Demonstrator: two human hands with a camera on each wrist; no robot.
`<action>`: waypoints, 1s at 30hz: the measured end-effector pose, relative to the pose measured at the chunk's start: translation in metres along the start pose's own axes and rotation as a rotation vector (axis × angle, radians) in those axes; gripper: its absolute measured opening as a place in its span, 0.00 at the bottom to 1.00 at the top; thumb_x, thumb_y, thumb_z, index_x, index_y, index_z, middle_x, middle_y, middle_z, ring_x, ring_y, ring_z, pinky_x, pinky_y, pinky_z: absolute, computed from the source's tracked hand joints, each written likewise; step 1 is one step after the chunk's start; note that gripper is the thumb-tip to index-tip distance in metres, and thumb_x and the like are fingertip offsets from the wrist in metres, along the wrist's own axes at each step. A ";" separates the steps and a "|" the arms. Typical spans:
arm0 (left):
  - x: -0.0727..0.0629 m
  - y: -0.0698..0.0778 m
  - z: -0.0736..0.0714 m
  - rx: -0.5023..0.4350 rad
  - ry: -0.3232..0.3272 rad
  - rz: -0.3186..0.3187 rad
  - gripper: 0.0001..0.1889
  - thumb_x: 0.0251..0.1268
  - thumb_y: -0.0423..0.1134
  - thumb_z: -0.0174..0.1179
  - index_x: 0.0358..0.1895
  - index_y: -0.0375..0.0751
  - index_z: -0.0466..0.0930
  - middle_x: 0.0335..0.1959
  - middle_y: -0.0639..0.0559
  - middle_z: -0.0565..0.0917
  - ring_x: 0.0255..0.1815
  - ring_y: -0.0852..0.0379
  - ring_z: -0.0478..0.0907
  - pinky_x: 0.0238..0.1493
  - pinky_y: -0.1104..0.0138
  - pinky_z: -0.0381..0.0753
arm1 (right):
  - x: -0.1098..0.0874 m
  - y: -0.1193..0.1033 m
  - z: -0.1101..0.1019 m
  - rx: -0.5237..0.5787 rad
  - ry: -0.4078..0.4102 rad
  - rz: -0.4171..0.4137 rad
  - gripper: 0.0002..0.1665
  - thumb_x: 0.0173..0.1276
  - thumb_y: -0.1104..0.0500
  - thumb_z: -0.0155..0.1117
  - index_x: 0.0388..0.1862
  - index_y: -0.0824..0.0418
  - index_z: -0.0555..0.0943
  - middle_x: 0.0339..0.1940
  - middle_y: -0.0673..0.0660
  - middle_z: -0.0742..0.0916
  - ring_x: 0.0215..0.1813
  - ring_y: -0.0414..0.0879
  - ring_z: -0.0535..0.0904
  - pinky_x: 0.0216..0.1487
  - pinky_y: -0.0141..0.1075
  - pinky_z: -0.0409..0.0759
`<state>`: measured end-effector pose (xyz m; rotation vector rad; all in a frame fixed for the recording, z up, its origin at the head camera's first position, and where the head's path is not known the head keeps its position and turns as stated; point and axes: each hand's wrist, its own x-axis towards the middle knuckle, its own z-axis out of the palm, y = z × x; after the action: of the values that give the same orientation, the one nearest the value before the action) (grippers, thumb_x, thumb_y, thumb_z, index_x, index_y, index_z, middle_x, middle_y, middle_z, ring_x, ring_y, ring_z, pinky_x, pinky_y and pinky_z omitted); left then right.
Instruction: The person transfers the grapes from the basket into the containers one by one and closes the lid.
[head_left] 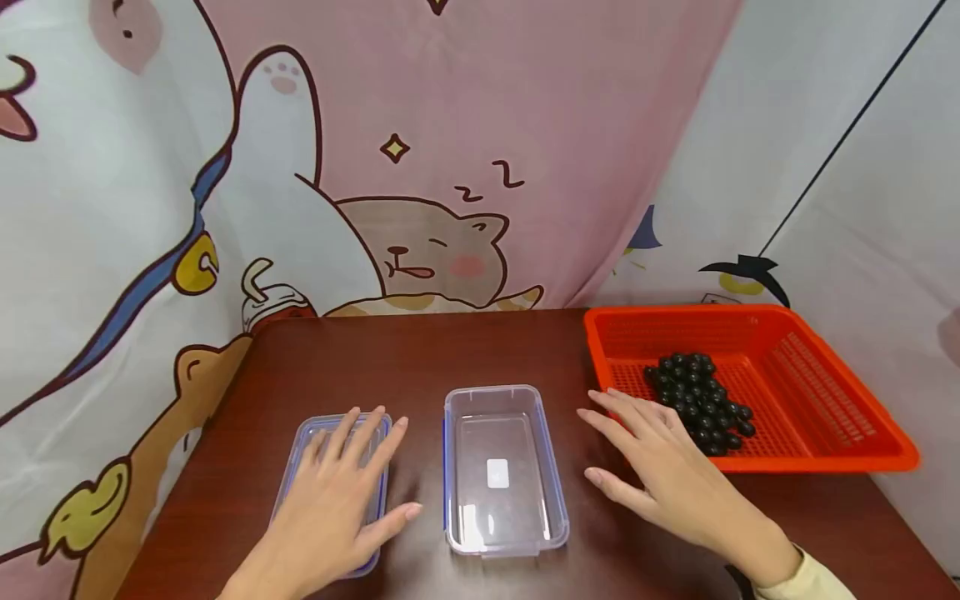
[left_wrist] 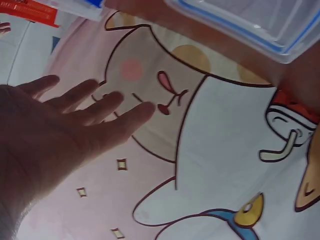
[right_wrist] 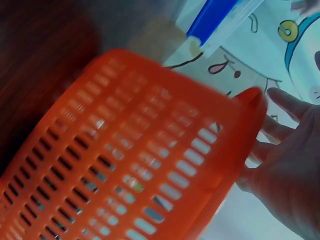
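My left hand [head_left: 337, 492] hovers with spread fingers over a clear lid [head_left: 302, 440] with a blue seal, at the left of the table. To its right stands a clear plastic container [head_left: 498, 433] with blue side clips and a white label on its floor. My right hand [head_left: 660, 475], fingers extended, is between that container and an orange-red basket [head_left: 832, 462]. A heap of dark grapes [head_left: 693, 400] lies in the basket. In the right wrist view the fingers are close by the basket rim [right_wrist: 255, 115]; whether they touch cannot be told.
The brown table [head_left: 420, 350] backs onto a cartoon-printed cloth [head_left: 570, 150]. A pale cloth [head_left: 885, 208] hangs at the right, behind the basket. A thin dark line [head_left: 855, 125] runs down the right cloth.
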<state>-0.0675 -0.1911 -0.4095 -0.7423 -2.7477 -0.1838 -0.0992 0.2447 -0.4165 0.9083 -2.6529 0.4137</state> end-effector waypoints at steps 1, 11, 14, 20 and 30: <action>-0.002 -0.002 0.002 -0.002 -0.016 -0.016 0.47 0.75 0.75 0.57 0.87 0.50 0.64 0.83 0.40 0.67 0.80 0.29 0.65 0.64 0.26 0.71 | 0.000 0.003 0.000 0.001 0.002 0.012 0.40 0.75 0.38 0.72 0.81 0.49 0.77 0.84 0.52 0.72 0.82 0.56 0.65 0.73 0.63 0.61; -0.007 -0.012 0.021 -0.066 -0.064 -0.043 0.48 0.72 0.68 0.66 0.88 0.48 0.63 0.81 0.38 0.70 0.76 0.30 0.70 0.60 0.27 0.75 | 0.001 0.031 -0.003 0.025 0.021 0.107 0.40 0.75 0.42 0.74 0.80 0.54 0.77 0.83 0.57 0.72 0.81 0.58 0.68 0.72 0.66 0.63; -0.005 -0.010 0.026 -0.130 -0.075 -0.039 0.48 0.73 0.66 0.66 0.89 0.50 0.60 0.83 0.40 0.68 0.78 0.33 0.69 0.61 0.28 0.75 | -0.002 0.039 -0.004 0.042 0.019 0.148 0.39 0.76 0.43 0.73 0.81 0.53 0.75 0.84 0.57 0.71 0.81 0.59 0.67 0.72 0.68 0.63; 0.001 -0.006 0.033 -0.190 -0.094 -0.025 0.48 0.74 0.67 0.65 0.90 0.52 0.58 0.85 0.44 0.65 0.81 0.35 0.66 0.64 0.30 0.73 | -0.005 0.055 -0.008 0.062 -0.017 0.234 0.40 0.79 0.41 0.71 0.83 0.53 0.73 0.85 0.59 0.70 0.82 0.63 0.65 0.71 0.70 0.62; 0.015 0.001 0.045 -0.263 -0.103 0.031 0.49 0.76 0.70 0.61 0.89 0.49 0.57 0.84 0.43 0.66 0.82 0.34 0.64 0.67 0.30 0.71 | -0.006 0.095 -0.024 0.102 -0.188 0.402 0.50 0.81 0.34 0.64 0.89 0.57 0.61 0.87 0.68 0.61 0.81 0.76 0.58 0.67 0.81 0.57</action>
<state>-0.0901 -0.1743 -0.4481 -0.8821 -2.8403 -0.5217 -0.1501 0.3288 -0.4126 0.4520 -3.0158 0.5855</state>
